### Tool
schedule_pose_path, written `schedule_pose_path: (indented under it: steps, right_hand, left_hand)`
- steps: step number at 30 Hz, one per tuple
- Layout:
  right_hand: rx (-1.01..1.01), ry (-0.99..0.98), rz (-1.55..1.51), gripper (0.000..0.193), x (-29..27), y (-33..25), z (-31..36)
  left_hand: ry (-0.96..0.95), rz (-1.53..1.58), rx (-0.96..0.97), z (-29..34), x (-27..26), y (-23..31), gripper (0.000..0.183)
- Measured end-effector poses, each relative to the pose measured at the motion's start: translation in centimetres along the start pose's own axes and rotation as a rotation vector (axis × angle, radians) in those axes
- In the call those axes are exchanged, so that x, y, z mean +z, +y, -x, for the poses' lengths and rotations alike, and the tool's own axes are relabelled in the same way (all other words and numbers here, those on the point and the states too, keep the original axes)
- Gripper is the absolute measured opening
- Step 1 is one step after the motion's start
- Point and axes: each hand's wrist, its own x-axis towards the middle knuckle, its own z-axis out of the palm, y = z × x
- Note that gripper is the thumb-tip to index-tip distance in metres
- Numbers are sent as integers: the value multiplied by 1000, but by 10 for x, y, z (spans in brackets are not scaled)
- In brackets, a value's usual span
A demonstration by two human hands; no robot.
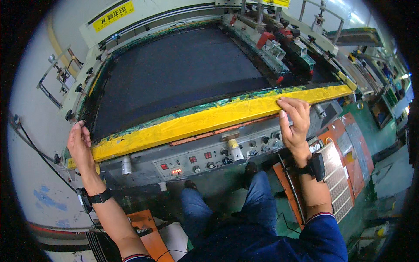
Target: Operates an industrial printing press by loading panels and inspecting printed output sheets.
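Note:
A large screen printing frame holds a dark, ink-stained mesh point(174, 70) and has a yellow-covered front bar point(192, 131). Smears of green run along the bar's inner edge. My left hand point(80, 146) is at the frame's front left corner, fingers bent and drawn together at the tips. Whatever lies between those fingertips is too small to name. On the right part of the yellow bar, my right hand point(295, 122) rests its bent fingertips against the upper edge. Its thumb stands apart from the fingers, and nothing is held in it.
Below the bar, a control panel point(203, 163) carries red switches and black knobs. Squeegee holders with red clamps point(275, 50) stand over the mesh's right side. An orange board point(290, 192) and a patterned sheet point(336, 179) lie at my right. Another orange board point(146, 227) is at lower left.

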Motion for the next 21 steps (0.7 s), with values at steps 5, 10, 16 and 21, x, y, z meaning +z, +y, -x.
schedule_pose_path:
  steps: [5, 10, 16, 21]
  right_hand:
    - [1, -1, 1, 20, 0, 0, 0]
    - [-6, -1, 11, 20, -1, 0, 0]
    - [-11, 4, 3, 22, -1, -1, 0]
    - [-15, -53, 1, 26, -8, -1, 2]
  left_hand:
    - [3, -2, 7, 0, 0, 0, 25]
    - [13, -7, 1, -1, -1, -1, 25]
    - [15, -3, 15, -2, -2, -3, 25]
    - [25, -33, 7, -3, 0, -1, 25]
